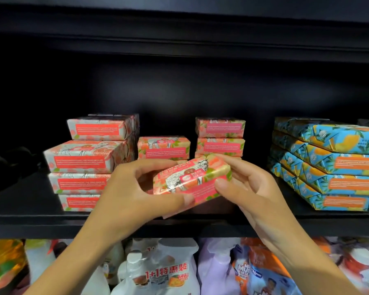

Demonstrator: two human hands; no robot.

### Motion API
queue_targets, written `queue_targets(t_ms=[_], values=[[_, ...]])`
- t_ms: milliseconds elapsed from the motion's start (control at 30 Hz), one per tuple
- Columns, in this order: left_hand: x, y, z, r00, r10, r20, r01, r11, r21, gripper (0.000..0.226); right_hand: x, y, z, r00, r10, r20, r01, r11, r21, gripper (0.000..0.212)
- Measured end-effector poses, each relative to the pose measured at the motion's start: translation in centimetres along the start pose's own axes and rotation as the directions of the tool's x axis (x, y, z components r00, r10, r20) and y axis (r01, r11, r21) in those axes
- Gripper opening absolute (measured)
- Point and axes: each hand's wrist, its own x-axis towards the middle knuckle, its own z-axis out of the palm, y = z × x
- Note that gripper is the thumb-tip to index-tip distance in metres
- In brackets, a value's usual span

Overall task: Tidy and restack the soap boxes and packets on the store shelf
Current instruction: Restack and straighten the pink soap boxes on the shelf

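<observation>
Gripped tilted just above the front edge of the shelf (30, 220), near its middle: one pink soap box (192, 179); pinched at its left end by the left hand (134, 188), thumb in front, fingers curled behind; clasped likewise at its right end by the right hand (249, 188); behind, pink stacks (83, 162); toward the right edge, blue packets (328, 162).

The black shelf (30, 218) carried wrapped soaps in separate piles. Near its front edge at the left stood the front pink stack (81, 182), with the rear pink stack (102, 126) just behind it and reaching higher. Toward the middle sat the low pink pile (163, 147), and just beside it on the right the taller pink stack (221, 136). Well apart at the right end lay the blue-and-orange packets (339, 184), several high. The dark shapes (6, 165) at the far left were too dim to tell.
</observation>
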Motion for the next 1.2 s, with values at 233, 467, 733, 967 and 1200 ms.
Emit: queue_targets(t_ms=[233,467,733,967,1200], values=[[-0.2,1.2,-1.4,0.939,0.238,-0.249,-0.194,0.963,0.186,0.06,-1.4,2.3,-0.9,1.0,0.016,-0.01,-0.018,0.826,-0.563,0.037],[5.4,2.6,-2.4,0.88,0.357,-0.312,-0.179,0.86,0.478,0.075,-1.7,4.0,-0.2,0.989,0.027,0.146,0.118,0.456,-0.882,0.038],[6.9,1.5,-2.2,0.908,0.319,-0.272,-0.105,0.801,0.589,0.063,-2.0,4.2,-0.5,0.984,-0.02,0.18,0.172,0.4,-0.9,0.044],[6.5,1.6,-2.4,0.873,0.453,-0.181,-0.162,0.62,0.768,0.03,-2.3,4.1,0.0,0.983,-0.118,0.142,0.175,0.356,-0.918,0.034],[5.2,1.1,-1.2,0.823,0.55,-0.143,-0.166,0.474,0.865,0.025,-2.1,4.2,-0.5,0.983,-0.027,0.182,0.176,0.42,-0.89,0.04]])
